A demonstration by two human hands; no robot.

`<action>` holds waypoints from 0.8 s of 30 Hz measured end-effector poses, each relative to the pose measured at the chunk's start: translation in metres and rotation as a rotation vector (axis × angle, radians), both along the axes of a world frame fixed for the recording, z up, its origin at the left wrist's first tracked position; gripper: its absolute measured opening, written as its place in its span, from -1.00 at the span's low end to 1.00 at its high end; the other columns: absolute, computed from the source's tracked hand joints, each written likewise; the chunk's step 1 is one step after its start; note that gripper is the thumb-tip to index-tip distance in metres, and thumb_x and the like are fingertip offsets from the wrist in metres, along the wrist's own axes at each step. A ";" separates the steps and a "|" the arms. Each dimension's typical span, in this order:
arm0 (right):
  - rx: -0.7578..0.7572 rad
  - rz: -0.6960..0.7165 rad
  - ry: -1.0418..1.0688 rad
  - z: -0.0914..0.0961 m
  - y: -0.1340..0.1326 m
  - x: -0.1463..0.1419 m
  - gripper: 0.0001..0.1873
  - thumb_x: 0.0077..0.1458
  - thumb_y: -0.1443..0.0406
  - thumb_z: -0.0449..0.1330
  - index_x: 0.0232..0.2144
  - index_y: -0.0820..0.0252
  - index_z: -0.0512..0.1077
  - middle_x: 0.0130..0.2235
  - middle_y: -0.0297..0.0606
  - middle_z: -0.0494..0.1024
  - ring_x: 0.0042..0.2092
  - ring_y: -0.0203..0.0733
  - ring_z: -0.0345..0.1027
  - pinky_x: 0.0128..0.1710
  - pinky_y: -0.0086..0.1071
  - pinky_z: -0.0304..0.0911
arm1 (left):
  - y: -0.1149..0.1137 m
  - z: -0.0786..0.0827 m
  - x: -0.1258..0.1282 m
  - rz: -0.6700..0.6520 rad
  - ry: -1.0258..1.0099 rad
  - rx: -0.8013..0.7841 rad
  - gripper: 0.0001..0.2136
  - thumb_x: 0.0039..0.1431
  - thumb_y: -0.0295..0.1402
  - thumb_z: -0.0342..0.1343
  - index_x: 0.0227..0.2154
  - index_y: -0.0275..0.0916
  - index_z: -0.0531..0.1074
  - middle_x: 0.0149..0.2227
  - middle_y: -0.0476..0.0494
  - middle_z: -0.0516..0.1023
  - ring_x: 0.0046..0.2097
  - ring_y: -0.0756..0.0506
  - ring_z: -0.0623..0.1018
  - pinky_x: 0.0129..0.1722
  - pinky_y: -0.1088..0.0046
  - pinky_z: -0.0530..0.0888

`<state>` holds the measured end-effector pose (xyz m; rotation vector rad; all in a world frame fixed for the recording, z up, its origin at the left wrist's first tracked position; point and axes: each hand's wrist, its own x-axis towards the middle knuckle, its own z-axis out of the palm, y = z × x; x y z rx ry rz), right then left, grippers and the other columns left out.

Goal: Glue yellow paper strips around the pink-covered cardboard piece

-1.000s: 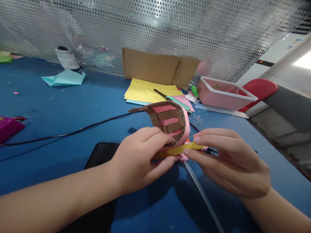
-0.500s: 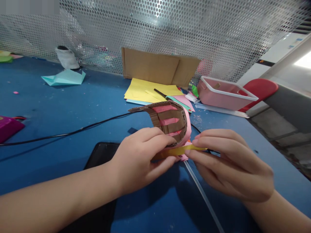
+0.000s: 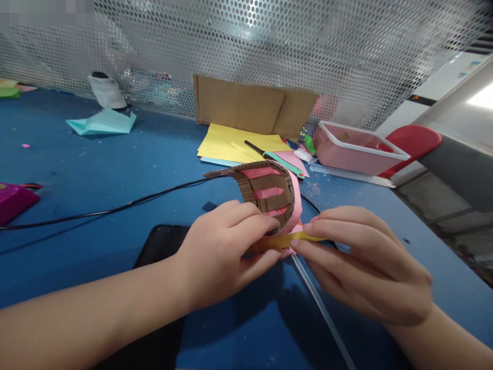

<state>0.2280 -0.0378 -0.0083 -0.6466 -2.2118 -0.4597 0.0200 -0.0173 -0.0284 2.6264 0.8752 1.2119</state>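
A curved piece of brown corrugated cardboard [image 3: 265, 184] with pink strips and a pink outer rim stands upright between my hands. My left hand [image 3: 227, 246] is closed on its lower edge, with the thumb below and fingers above. A yellow strip [image 3: 287, 239] runs along the bottom of the cardboard piece, partly under my left fingers. Its right end is pinched between the thumb and fingers of my right hand [image 3: 365, 262]. From beneath the strip a thin translucent stick [image 3: 323, 311] slants down toward the front. My palms hide the strip's left end.
Behind lie yellow paper sheets [image 3: 223, 144], a utility knife with a green handle [image 3: 287, 163] and a folded cardboard panel [image 3: 239, 105]. A pink bin [image 3: 350, 154] stands right. A black cable [image 3: 115, 209] crosses the blue table [image 3: 96, 174]; a dark flat device [image 3: 164, 241] lies under my left arm.
Almost nothing differs. My right fingers have shifted very slightly left along the yellow strip, and the cardboard piece stays in place.
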 end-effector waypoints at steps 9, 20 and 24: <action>-0.044 0.004 0.058 -0.001 0.000 -0.003 -0.78 -0.06 0.54 0.28 -0.42 0.12 0.56 -0.37 -0.28 0.55 -0.30 -0.24 0.42 -0.36 -0.35 0.41 | 0.001 0.000 -0.001 -0.011 0.020 -0.046 -0.88 0.15 -0.37 0.14 -0.27 -0.27 0.47 -0.35 -0.11 0.55 -0.33 -0.06 0.48 -0.33 0.41 0.43; 0.020 0.036 0.020 -0.002 0.003 0.000 -0.79 -0.09 0.55 0.29 -0.41 0.18 0.54 -0.29 -0.23 0.55 -0.26 -0.19 0.40 -0.32 -0.31 0.40 | 0.001 0.000 -0.001 -0.004 -0.007 -0.025 -0.87 0.12 -0.38 0.16 -0.26 -0.24 0.47 -0.36 -0.09 0.56 -0.33 -0.05 0.51 -0.34 0.46 0.44; 0.099 -0.078 -0.014 -0.005 0.005 0.003 -0.68 -0.12 0.55 0.31 -0.31 0.10 0.52 -0.21 -0.23 0.53 -0.15 -0.11 0.40 -0.19 -0.22 0.40 | 0.004 0.006 -0.004 0.051 -0.015 -0.064 -0.93 0.10 -0.38 0.17 -0.33 -0.22 0.47 -0.42 -0.05 0.51 -0.39 -0.02 0.49 -0.38 0.50 0.41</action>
